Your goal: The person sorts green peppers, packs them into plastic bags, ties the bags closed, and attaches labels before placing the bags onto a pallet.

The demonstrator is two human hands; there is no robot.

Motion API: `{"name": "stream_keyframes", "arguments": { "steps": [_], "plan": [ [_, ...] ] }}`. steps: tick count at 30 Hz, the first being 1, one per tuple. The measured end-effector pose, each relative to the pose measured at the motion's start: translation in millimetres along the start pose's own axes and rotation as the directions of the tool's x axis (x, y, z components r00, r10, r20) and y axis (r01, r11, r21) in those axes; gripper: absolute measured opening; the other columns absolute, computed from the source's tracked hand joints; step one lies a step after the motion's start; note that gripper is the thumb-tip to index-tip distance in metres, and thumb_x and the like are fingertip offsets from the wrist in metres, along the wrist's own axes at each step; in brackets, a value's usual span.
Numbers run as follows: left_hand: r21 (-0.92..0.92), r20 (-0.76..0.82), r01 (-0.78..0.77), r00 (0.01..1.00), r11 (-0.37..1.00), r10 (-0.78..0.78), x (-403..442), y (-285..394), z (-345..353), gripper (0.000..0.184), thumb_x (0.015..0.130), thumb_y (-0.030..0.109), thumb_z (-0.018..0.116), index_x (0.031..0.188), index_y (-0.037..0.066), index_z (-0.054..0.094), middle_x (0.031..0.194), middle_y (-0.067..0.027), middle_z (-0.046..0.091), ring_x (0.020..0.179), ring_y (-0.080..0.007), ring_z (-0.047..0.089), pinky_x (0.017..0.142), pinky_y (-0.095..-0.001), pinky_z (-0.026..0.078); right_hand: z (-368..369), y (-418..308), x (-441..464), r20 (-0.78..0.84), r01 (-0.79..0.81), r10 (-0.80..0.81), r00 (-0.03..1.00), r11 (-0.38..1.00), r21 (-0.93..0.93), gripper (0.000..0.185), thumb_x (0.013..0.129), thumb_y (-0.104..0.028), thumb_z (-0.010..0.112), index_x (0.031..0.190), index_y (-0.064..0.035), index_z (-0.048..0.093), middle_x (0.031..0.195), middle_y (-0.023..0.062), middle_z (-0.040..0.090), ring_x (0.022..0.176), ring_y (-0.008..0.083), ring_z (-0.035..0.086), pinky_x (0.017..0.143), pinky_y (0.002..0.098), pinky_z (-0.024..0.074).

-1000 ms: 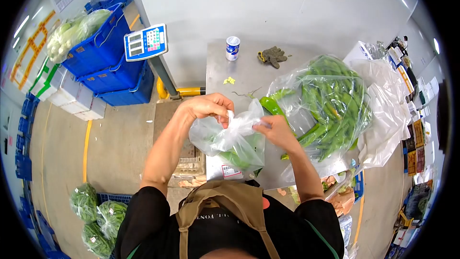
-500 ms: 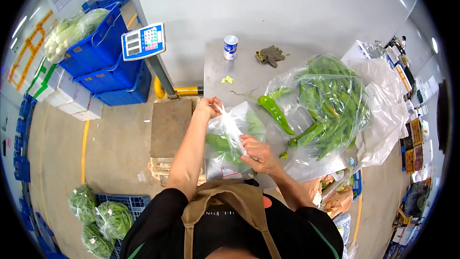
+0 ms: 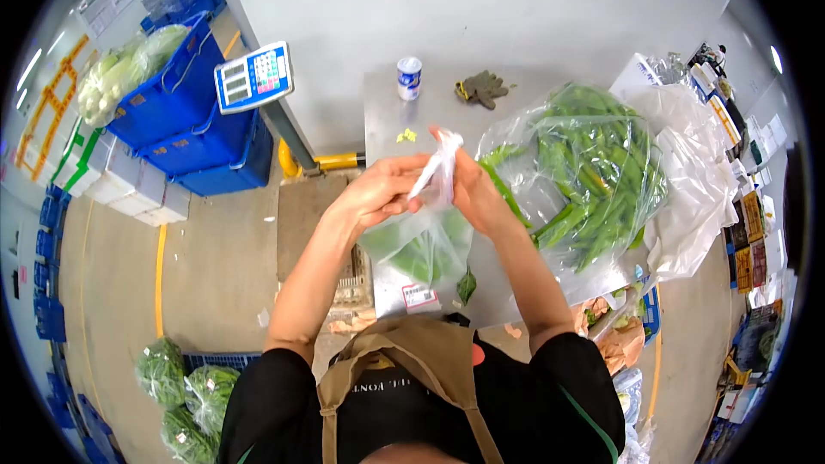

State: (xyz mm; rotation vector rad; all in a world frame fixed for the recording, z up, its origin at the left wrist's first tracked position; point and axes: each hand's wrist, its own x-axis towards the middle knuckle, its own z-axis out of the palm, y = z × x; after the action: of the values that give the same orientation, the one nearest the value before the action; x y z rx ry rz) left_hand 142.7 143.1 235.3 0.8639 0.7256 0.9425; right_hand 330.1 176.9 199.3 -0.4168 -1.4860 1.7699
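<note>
A clear plastic bag with green peppers inside stands on the metal table in front of me. Its gathered white neck is pulled upward between my hands. My left hand is closed on the left side of the neck, fingers bent. From the right, my right hand grips the neck, its thumb and fingertips partly hidden by the plastic. A printed label lies at the bag's lower edge, beside a dark green leaf. To the right lies a large clear bag of long green peppers.
At the back of the table are a white-and-blue can and a dark glove. A scale display stands at left, before stacked blue crates. White plastic sheeting hangs at right. Bagged greens sit lower left.
Both hands have risen and come together at the bag's neck, which now points up. My right hand has moved from the bag's side to the top. The label and leaf show more fully.
</note>
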Motion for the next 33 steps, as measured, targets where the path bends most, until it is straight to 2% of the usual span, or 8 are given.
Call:
{"name": "stream_keyframes", "arguments": {
  "steps": [5,8,10,17,22,27,29,33],
  "plan": [
    [0.227,-0.105,-0.011,0.994,0.974,0.036,-2.7,-2.9,-1.4,0.026,0.082,0.008,0.058,0.107,-0.001,0.061,0.076,-0.0055,0.063,0.057,-0.0072,0.058,0.046,-0.0192,0.04,10.9,-4.7,13.5,-0.047,-0.039,0.047,0.998,0.987,0.156,0.062,0.09,-0.041,0.05,0.136,-0.0028,0.03,0.12,0.0096,0.05,0.095,0.0138,0.051,0.08,0.0292,0.0411],
    [0.827,-0.189,-0.126,0.855,0.548,0.483,1.8,-10.5,-2.7,0.019,0.081,0.009,0.058,0.095,0.001,0.066,0.07,-0.0054,0.065,0.062,-0.0124,0.061,0.057,-0.0277,0.046,0.1,7.5,12.3,-0.124,-0.066,0.083,0.989,0.988,0.138,0.041,0.089,-0.027,0.056,0.119,-0.0016,0.046,0.101,0.0057,0.057,0.087,0.0126,0.051,0.078,0.0287,0.0409],
    [0.849,-0.313,-0.062,0.741,0.525,0.594,16.0,-22.0,-16.9,0.018,0.078,0.01,0.058,0.091,0.001,0.066,0.07,-0.0091,0.066,0.063,-0.0182,0.062,0.06,-0.0314,0.047,-10.5,16.8,11.3,-0.192,-0.098,0.115,0.975,0.99,0.099,0.021,0.086,-0.017,0.059,0.101,-0.0011,0.057,0.087,0.0023,0.058,0.081,0.0123,0.05,0.077,0.0283,0.0404],
    [0.889,-0.456,0.292,0.483,0.354,0.747,90.2,-88.9,-90.4,0.02,0.076,0.016,0.052,0.085,0.006,0.068,0.075,-0.0209,0.064,0.074,-0.0381,0.062,0.07,-0.0433,0.049,10.9,57.1,-35.0,-0.041,0.065,-0.108,0.993,0.814,-0.577,0.022,0.078,-0.004,0.063,0.064,-0.0013,0.047,0.069,0.0026,0.048,0.069,0.0128,0.044,0.069,0.0248,0.0363],
    [0.791,-0.612,0.416,0.513,0.449,0.602,109.3,-119.1,-97.5,0.022,0.076,0.017,0.052,0.087,0.007,0.068,0.083,-0.0213,0.063,0.081,-0.037,0.061,0.073,-0.0415,0.049,12.3,67.6,-65.2,-0.101,0.023,-0.113,0.988,0.769,-0.639,0.022,0.076,-0.007,0.065,0.063,-0.0001,0.05,0.068,0.0054,0.05,0.064,0.0133,0.044,0.058,0.0276,0.0357],
    [0.854,-0.373,0.044,0.746,0.518,0.552,52.6,-67.8,-101.8,0.02,0.078,0.02,0.065,0.088,0.003,0.067,0.075,-0.0114,0.066,0.072,-0.0163,0.062,0.064,-0.0285,0.048,-1.7,40.0,-100.6,-0.557,-0.189,-0.148,0.817,0.844,-0.501,0.007,0.082,-0.006,0.06,0.08,0.0007,0.06,0.08,0.0017,0.056,0.071,0.0067,0.048,0.061,0.0202,0.0381],
    [0.882,-0.327,-0.031,0.678,0.471,0.658,-2.0,-51.0,-84.6,0.022,0.079,0.023,0.067,0.084,0.002,0.068,0.074,-0.0102,0.067,0.069,-0.0168,0.063,0.064,-0.0282,0.05,-7.9,41.8,-120.5,-0.59,-0.223,-0.163,0.79,0.821,-0.525,0.006,0.083,-0.004,0.057,0.086,0.0006,0.06,0.085,0.0006,0.056,0.074,0.0057,0.049,0.064,0.0191,0.0398],
    [0.688,-0.448,0.383,0.892,0.617,-0.055,-101.8,-140.8,-70.5,0.023,0.078,0.022,0.068,0.08,-0.001,0.068,0.063,-0.0076,0.064,0.054,-0.0105,0.058,0.051,-0.0243,0.046,22.1,68.1,-160.7,-0.424,-0.396,0.152,0.893,0.714,-0.577,0.011,0.079,-0.003,0.06,0.09,-0.0002,0.061,0.084,0.0083,0.06,0.075,0.0176,0.058,0.066,0.0304,0.0461]
  ]
}}
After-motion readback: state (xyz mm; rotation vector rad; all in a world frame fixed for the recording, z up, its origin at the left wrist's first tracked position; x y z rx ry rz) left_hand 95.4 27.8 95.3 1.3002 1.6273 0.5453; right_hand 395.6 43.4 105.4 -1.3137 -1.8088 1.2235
